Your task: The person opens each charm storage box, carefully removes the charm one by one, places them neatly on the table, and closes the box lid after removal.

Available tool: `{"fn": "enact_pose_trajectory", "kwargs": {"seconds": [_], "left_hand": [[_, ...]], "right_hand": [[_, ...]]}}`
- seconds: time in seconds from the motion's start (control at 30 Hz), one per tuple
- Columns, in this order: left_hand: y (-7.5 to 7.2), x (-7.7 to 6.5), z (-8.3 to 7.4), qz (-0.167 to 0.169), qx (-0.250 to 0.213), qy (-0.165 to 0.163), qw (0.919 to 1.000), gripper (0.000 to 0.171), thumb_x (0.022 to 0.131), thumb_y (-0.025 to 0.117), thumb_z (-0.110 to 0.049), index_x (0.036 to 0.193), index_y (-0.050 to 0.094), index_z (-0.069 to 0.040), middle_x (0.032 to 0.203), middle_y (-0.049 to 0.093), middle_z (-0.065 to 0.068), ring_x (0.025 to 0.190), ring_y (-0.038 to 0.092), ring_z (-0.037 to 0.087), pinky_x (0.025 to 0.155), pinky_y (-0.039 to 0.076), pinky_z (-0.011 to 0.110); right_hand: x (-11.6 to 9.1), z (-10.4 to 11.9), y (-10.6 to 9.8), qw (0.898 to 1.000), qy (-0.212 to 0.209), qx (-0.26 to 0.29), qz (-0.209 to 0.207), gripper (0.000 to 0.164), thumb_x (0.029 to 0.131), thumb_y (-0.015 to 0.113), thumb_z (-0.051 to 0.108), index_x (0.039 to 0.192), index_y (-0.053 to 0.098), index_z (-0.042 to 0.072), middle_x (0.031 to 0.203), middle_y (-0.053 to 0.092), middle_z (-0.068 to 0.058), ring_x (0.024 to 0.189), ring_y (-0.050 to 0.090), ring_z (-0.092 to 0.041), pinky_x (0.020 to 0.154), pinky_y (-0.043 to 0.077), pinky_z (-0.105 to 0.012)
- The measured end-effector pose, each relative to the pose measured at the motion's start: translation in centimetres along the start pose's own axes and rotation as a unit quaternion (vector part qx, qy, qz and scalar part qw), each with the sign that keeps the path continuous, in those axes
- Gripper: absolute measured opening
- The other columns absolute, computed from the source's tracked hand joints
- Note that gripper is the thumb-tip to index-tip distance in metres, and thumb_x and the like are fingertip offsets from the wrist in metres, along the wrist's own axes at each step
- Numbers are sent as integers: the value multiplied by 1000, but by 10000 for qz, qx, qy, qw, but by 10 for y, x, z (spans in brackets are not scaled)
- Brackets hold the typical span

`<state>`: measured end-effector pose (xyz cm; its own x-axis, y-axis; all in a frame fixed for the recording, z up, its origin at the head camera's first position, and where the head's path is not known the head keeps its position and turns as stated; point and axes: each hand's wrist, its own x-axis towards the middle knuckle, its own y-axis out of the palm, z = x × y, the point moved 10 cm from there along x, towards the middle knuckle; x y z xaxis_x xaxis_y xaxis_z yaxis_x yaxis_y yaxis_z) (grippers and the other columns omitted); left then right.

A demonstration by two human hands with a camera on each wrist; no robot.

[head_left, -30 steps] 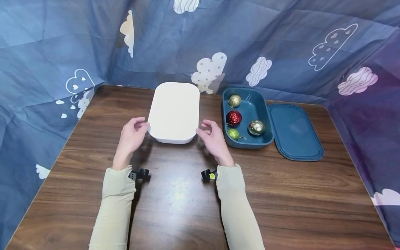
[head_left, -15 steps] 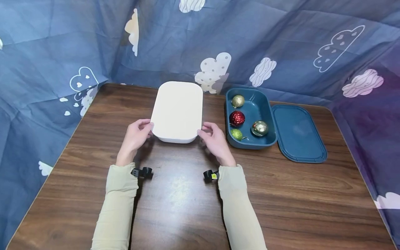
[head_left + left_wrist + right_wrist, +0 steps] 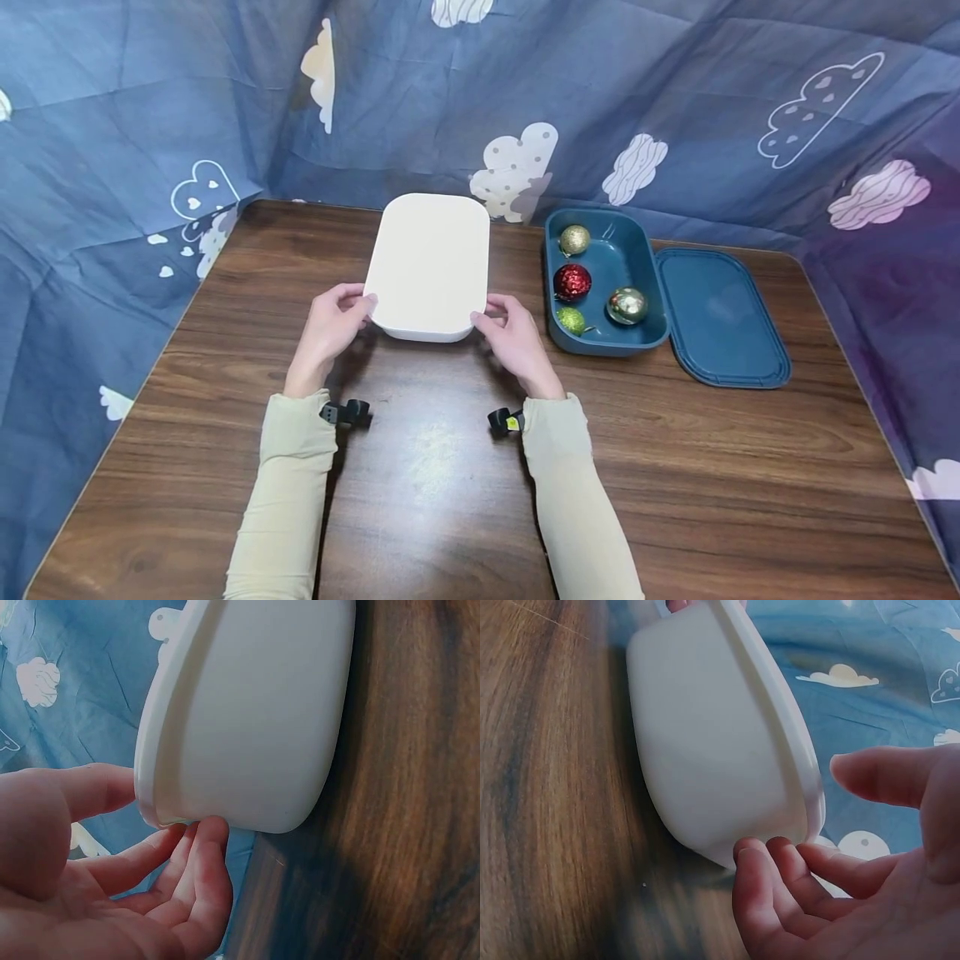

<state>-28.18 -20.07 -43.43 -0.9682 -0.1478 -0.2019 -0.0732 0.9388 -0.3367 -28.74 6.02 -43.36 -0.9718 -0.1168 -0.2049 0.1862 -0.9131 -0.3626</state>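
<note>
A white lidded container (image 3: 429,265) stands near the back of the table, with its lid a smooth, flat top. At its near left corner my left hand (image 3: 330,327) holds the rim, thumb on the lid's edge. In the left wrist view, that hand's curled fingers (image 3: 212,862) reach under the overhanging rim. My right hand (image 3: 516,340) is at the near right corner, thumb over the lid's corner in the head view. The right wrist view shows its fingers (image 3: 754,889) curled against the container's side below the rim.
To the right, an uncovered blue container (image 3: 611,344) holds a red bauble (image 3: 572,282), a green bauble (image 3: 571,321) and gold-toned baubles (image 3: 627,306). Beside it lies its blue lid (image 3: 723,317). A blue cloud-print cloth (image 3: 405,100) hangs along the back and sides of the wooden table (image 3: 712,475).
Both hands have drawn closer in on the white container's near corners, and the right thumb has come over the lid's corner. The head view has shifted slightly. The baubles keep their places.
</note>
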Motion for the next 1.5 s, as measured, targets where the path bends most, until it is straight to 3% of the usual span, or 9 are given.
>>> {"fn": "enact_pose_trajectory", "kwargs": {"seconds": [0.2,0.4,0.77,1.2,1.5], "left_hand": [[0,0,-1,-36,151,62,9999,41,95,57,-23,129,56,0,106,62,14,88,62,26,77,52,28],[-1,-1,-1,-129,355,88,9992,42,94,58,-26,128,57,-2,104,61,12,90,62,31,66,46,20],[-2,-2,-5,-248,617,119,9977,43,92,61,-26,128,57,-2,116,63,18,104,57,28,84,44,30],[-3,-2,-6,-373,865,124,9955,43,92,62,-27,127,58,-2,113,64,17,102,59,28,82,46,31],[-3,-4,-13,-444,1102,211,9927,42,92,60,-26,126,58,-1,113,64,18,105,60,30,92,47,41]], "right_hand": [[0,0,1,9999,-26,-138,-2,48,93,61,27,135,49,8,128,59,-10,99,62,-21,72,50,-27],[-1,2,2,10000,-57,-63,52,48,93,62,26,135,49,7,128,59,-10,98,64,-30,65,50,-26],[-1,4,1,9998,-97,-145,15,48,93,62,26,135,49,7,128,58,-10,98,64,-28,68,51,-27],[-1,6,2,9994,-152,-279,-125,49,92,62,26,136,49,6,126,60,-11,98,66,-23,80,54,-34],[-2,7,1,9990,-117,-385,-179,51,92,63,26,136,49,6,127,60,-12,102,66,-23,83,55,-37]]}}
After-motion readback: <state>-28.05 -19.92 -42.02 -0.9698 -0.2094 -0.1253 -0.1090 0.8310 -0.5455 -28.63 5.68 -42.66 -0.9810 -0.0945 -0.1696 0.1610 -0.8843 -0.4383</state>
